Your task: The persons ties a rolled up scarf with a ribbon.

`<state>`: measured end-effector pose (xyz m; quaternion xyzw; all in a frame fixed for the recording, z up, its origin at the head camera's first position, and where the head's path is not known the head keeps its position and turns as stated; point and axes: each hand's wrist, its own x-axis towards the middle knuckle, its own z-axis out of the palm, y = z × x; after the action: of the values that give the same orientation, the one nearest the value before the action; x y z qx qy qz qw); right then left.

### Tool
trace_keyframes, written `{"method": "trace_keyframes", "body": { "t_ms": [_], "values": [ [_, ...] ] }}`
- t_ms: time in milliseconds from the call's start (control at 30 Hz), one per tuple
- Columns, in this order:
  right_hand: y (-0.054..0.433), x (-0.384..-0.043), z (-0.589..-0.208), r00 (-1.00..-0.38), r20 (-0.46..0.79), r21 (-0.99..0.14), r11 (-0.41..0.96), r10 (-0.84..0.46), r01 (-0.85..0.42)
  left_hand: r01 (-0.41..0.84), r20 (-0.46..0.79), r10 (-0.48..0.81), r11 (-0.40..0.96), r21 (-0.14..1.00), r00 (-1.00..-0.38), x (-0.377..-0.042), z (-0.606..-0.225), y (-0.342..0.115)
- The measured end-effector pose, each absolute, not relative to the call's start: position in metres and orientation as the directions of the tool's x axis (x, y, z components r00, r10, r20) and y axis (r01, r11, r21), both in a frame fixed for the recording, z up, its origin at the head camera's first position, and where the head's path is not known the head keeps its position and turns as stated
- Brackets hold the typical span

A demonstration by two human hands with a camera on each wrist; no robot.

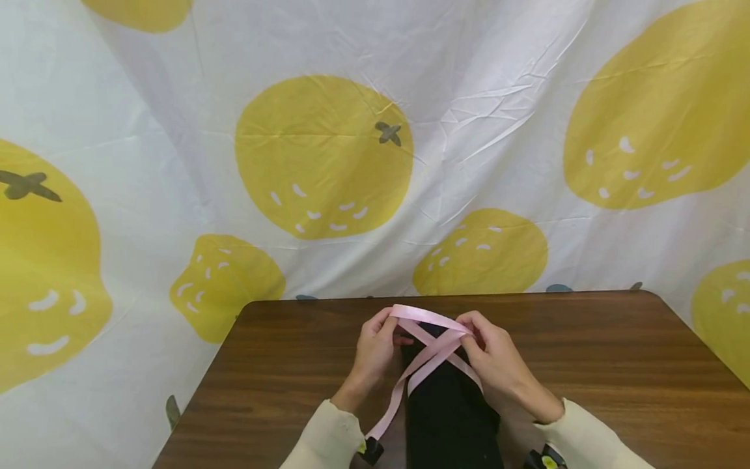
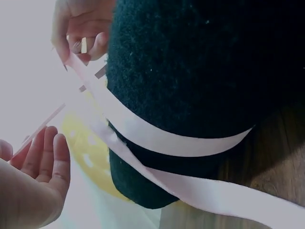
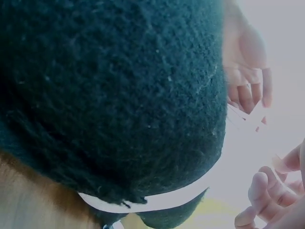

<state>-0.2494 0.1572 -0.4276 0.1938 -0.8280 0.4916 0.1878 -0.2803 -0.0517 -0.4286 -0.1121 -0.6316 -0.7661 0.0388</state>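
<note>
A dark, fuzzy, thick piece (image 1: 451, 417), nearly black, lies lengthwise on the table, its far end between my hands. A pink satin ribbon (image 1: 428, 315) is wrapped round it and crosses over its top. At the left, my left hand (image 1: 375, 348) pinches a loop of the ribbon between thumb and fingers. Across from it my right hand (image 1: 495, 355) pinches the ribbon where several strands meet. In the left wrist view the ribbon band (image 2: 176, 144) passes under the fuzzy piece (image 2: 190, 62). A loose ribbon tail (image 1: 391, 410) hangs toward my left sleeve.
The brown wood-grain table (image 1: 615, 365) stretches out on both sides of my hands. Behind its far edge hangs a white cloth (image 1: 328, 39) printed with yellow lemons. Dark wrist cameras sit by both pale sleeves (image 1: 328, 436).
</note>
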Motion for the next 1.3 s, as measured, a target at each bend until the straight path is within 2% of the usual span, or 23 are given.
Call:
{"method": "trace_keyframes", "body": {
  "t_ms": [567, 1067, 1300],
  "values": [
    [0.18, -0.246, -0.423, -0.9, 0.433, -0.831, 0.361, -0.059, -0.424, 0.165, 0.174, 0.029, -0.193, 0.967, -0.984, -0.275, -0.433, -0.086],
    [0.212, -0.249, -0.427, -0.897, 0.441, -0.805, 0.452, 0.022, -0.384, 0.124, 0.114, -0.054, -0.237, 0.964, -0.992, -0.275, -0.436, -0.108],
    [0.227, -0.249, -0.427, -0.895, 0.444, -0.815, 0.433, 0.042, -0.384, 0.13, 0.119, -0.055, -0.307, 0.943, -0.991, -0.273, -0.437, -0.12]
  ]
}}
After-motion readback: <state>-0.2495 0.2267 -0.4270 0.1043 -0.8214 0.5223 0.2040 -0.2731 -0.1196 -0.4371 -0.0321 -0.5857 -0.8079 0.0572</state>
